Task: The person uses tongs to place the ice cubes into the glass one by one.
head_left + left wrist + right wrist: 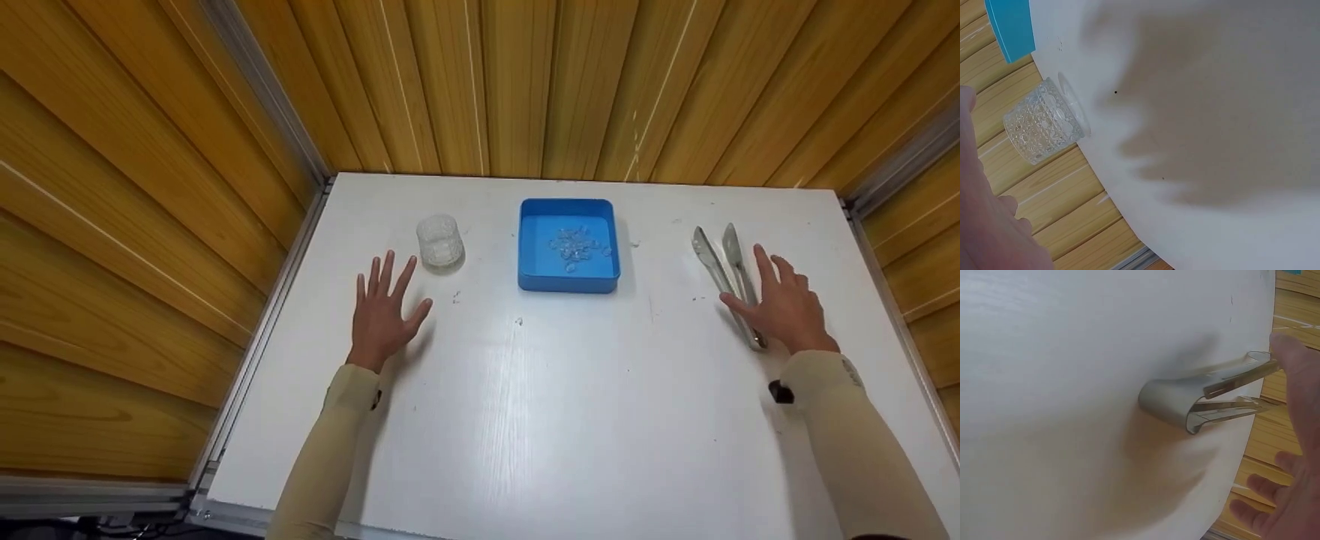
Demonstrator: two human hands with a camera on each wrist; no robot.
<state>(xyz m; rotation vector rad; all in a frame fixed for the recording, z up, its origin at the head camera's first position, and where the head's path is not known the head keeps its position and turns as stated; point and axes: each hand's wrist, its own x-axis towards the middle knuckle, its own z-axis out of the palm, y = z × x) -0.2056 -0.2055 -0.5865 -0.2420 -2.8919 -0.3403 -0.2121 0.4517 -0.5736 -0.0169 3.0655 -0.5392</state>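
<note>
My left hand (381, 319) hovers above the table with its fingers spread, holding nothing. Just beyond its fingertips stands an upright clear patterned glass (441, 244), which also shows in the left wrist view as a textured glass (1044, 121). Over on the right, metal tongs (716, 270) lie on the table, their bend towards me and their arms apart. My right hand (791, 309) is held over the tongs' right side, fingers extended and gripping nothing. The right wrist view shows the tongs (1171, 402) beside the thumb, with a gap that I cannot judge there.
A blue square tray (570, 284) stands at the back middle, holding several small clear pieces (576, 246). Everything rests on a white table (562, 405). Yellow wood-patterned walls (517, 90) rise behind and at both sides, with metal rails (262, 97) at the corners.
</note>
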